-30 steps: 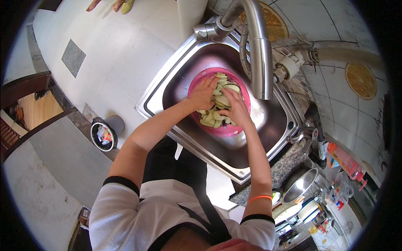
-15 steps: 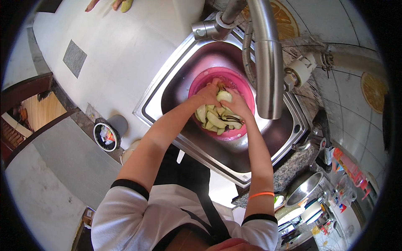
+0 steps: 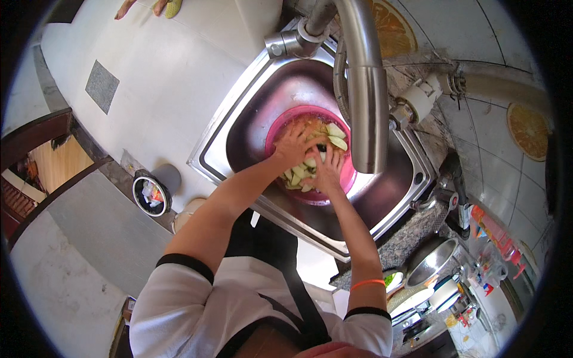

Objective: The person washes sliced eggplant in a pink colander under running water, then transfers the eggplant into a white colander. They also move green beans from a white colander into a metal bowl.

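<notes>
Inside the steel sink [image 3: 245, 122] sits a round pink basin [image 3: 276, 126] with water and pale slices [image 3: 293, 175], some edged with dark skin, like sliced eggplant. My left hand [image 3: 292, 143] reaches into the basin's left side, fingers spread and partly in the water. Over the slices at the near right, my right hand [image 3: 327, 172] lies with its fingers apart. A few slices [image 3: 337, 137] show beyond the fingers at the far right of the basin. Neither hand grips a slice that I can make out.
A thick metal faucet [image 3: 367, 113] hangs over the sink's right part, with a hose behind it. A steel bowl [image 3: 433, 262] and dishes crowd the counter at the near right. A lined trash bin [image 3: 149, 194] stands on the floor at left. At the top, another person's foot [image 3: 173, 7] shows.
My hands were close together around the slices; now their fingers are spread. The right hand has come nearer to me, covering slices, and pale slices now show at the basin's far right.
</notes>
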The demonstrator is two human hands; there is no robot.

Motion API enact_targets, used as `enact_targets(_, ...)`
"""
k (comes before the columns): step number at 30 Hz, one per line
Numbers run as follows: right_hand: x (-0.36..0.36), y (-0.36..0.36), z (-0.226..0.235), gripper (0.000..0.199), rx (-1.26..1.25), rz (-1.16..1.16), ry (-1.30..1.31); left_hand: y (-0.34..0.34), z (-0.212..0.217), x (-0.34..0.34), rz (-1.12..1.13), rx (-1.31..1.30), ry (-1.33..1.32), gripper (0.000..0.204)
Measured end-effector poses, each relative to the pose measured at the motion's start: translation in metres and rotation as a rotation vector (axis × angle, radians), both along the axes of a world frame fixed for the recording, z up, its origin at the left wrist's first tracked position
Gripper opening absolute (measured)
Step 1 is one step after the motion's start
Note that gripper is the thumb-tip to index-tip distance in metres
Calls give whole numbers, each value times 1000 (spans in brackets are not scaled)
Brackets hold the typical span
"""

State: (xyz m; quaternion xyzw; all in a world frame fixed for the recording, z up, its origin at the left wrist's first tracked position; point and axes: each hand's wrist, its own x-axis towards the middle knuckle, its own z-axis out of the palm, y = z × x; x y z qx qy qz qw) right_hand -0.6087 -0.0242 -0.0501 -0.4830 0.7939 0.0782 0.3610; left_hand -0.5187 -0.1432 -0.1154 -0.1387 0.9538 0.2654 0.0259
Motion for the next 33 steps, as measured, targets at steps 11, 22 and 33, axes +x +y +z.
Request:
enact_targets(11,-41,-17,22,49,-269,-430,60,-38,28,-12,412,669,-197,31)
enact_targets(22,-7,-4,21,108,-69,-94,65,-27,74,-5,-298,-74,-532,128)
enact_targets(33,-18,-3,-18,48,-484,-320,120,-23,47,-10,183,382,-121,58)
